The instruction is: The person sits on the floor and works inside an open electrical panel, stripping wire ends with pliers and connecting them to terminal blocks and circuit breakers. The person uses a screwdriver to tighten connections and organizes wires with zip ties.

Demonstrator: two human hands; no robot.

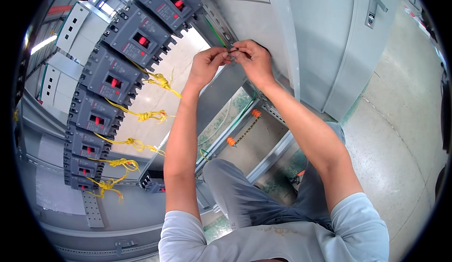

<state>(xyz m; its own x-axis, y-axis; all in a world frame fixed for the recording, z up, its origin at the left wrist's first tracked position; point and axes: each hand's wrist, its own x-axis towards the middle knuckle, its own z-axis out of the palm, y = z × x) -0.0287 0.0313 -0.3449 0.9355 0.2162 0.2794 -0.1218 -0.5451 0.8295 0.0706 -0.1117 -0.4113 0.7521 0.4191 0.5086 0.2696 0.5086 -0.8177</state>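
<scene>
A small dark fastener (234, 50) is pinched between the fingertips of the left hand (206, 65) and right hand (254, 60), against the grey cabinet frame (278, 36). Circuit breakers (113, 78) with yellow wires (157, 79) lie to the left. If the pinch loosened, it could be dropped into the cabinet.
</scene>
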